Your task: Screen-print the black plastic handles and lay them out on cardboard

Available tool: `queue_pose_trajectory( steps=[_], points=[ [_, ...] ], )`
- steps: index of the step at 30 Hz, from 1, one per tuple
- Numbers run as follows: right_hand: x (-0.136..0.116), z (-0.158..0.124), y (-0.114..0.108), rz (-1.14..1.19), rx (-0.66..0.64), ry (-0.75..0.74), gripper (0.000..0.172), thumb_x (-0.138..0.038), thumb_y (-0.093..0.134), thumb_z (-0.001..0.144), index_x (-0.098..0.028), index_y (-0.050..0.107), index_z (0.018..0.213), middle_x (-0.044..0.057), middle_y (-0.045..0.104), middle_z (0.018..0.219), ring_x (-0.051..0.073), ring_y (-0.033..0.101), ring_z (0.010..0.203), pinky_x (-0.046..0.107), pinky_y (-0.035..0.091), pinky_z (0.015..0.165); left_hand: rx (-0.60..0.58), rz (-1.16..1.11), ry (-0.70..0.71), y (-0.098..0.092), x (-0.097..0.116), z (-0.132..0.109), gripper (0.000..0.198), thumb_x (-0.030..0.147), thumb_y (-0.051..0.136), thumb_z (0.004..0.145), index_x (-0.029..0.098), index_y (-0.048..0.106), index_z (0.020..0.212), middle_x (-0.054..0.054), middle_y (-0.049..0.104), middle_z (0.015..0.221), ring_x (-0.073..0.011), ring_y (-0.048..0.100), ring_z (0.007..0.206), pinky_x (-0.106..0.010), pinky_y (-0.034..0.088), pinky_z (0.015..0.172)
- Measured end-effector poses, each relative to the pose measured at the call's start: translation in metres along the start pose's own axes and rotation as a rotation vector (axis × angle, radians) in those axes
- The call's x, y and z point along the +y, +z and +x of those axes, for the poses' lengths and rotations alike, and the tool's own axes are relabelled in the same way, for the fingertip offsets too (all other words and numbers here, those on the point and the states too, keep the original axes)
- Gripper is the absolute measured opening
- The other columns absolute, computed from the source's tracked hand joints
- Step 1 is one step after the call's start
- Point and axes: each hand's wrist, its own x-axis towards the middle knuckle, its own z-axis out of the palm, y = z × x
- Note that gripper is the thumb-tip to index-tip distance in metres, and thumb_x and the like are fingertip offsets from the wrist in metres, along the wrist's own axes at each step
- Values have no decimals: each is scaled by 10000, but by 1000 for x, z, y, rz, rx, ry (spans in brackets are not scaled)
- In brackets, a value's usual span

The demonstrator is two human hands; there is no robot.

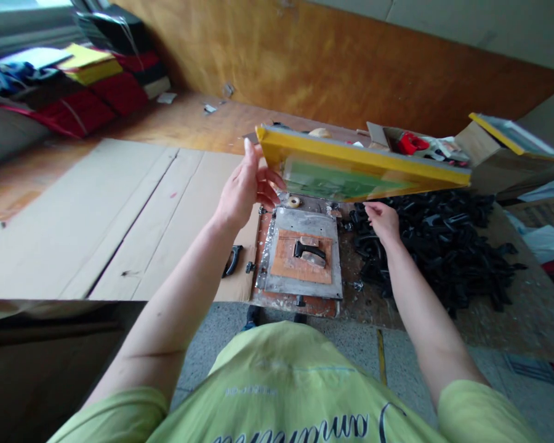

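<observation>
A screen-printing frame (pixel 364 159) with yellow-taped edges and green mesh is raised and tilted over the work area. Beside its left end is my left hand (pixel 249 184), thumb up and fingers spread; whether it touches the frame I cannot tell. Just under the lower edge is my right hand (pixel 383 221), its fingers drawn together; what they hold, if anything, is too small to make out. Below, a black plastic handle (pixel 310 251) lies on a brown pad fixed to a grey metal plate (pixel 305 221). Another black handle (pixel 233 261) rests on the cardboard at left.
A large heap of black plastic handles (pixel 434 246) covers the right side. Flat cardboard (pixel 120 215) spreads over the left. A tape roll (pixel 294 201) sits behind the plate. Further back are an open box with red items (pixel 413 143) and another yellow-edged frame (pixel 512 136).
</observation>
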Motion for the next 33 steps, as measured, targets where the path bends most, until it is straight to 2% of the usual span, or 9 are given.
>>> queue_pose_trajectory(
  steps=[4, 8, 10, 13, 17, 20, 27, 30, 33],
  points=[
    [-23, 13, -6, 174, 20, 29, 326, -432, 623, 782, -173, 720, 955, 39, 680, 780, 151, 587, 611, 264, 495, 517, -15, 29, -45, -4, -6, -14, 742, 716, 251, 929, 135, 630, 1194, -52, 649, 683, -104, 568, 484, -210, 426, 450],
    [-51, -4, 0, 95, -101, -158, 380, -411, 618, 815, -196, 700, 1117, 54, 680, 933, 170, 610, 712, 344, 559, 672, -73, 48, -295, -25, -57, -77, 675, 710, 430, 878, 131, 689, 1111, -13, 587, 614, -95, 485, 455, -208, 346, 412],
    [-69, -21, 17, -47, -145, -314, 464, -369, 670, 802, -211, 648, 1238, 91, 638, 1146, 215, 629, 894, 411, 553, 833, -120, 64, -412, -32, -92, -106, 636, 636, 607, 816, 140, 661, 1212, 16, 564, 608, -89, 465, 479, -199, 337, 437],
    [-96, -42, 53, -338, -226, -490, 610, -290, 766, 753, -197, 575, 1325, 140, 541, 1316, 295, 548, 1161, 449, 480, 986, -67, 88, -473, -34, -142, -132, 782, 525, 706, 770, 165, 499, 1432, 45, 548, 602, -92, 470, 504, -194, 342, 468],
    [-109, -61, 89, -568, -428, -487, 330, -261, 726, 809, -177, 651, 1119, 117, 658, 1102, 276, 585, 1051, 387, 487, 897, 7, 124, -515, -33, -186, -138, 846, 446, 695, 785, 200, 367, 1524, 38, 588, 662, -103, 513, 537, -198, 372, 495],
    [-101, -81, 93, -599, -564, -525, 120, -242, 626, 882, -182, 683, 968, 102, 698, 992, 253, 605, 977, 353, 469, 852, 17, 131, -534, -36, -201, -137, 825, 439, 705, 772, 197, 408, 1502, 23, 610, 689, -113, 524, 545, -209, 386, 502],
    [-85, -110, 62, -561, -815, -746, 233, -108, 539, 859, -216, 694, 996, 43, 703, 975, 188, 626, 902, 270, 431, 714, -10, 132, -545, -38, -211, -140, 782, 536, 651, 797, 172, 455, 1460, 5, 602, 727, -131, 547, 584, -216, 395, 504],
    [-89, -105, 65, -556, -730, -712, 150, -171, 583, 864, -230, 690, 951, 25, 703, 953, 188, 629, 887, 264, 417, 681, -12, 132, -533, -38, -210, -140, 777, 556, 636, 807, 163, 454, 1452, 1, 602, 740, -129, 551, 595, -213, 393, 508],
    [-85, -115, 75, -576, -605, -702, 208, -117, 525, 881, -194, 691, 979, 68, 701, 989, 200, 629, 907, 278, 429, 716, -21, 118, -523, -38, -210, -141, 796, 577, 625, 810, 170, 429, 1465, 3, 604, 732, -127, 545, 576, -212, 375, 489]
  ],
)
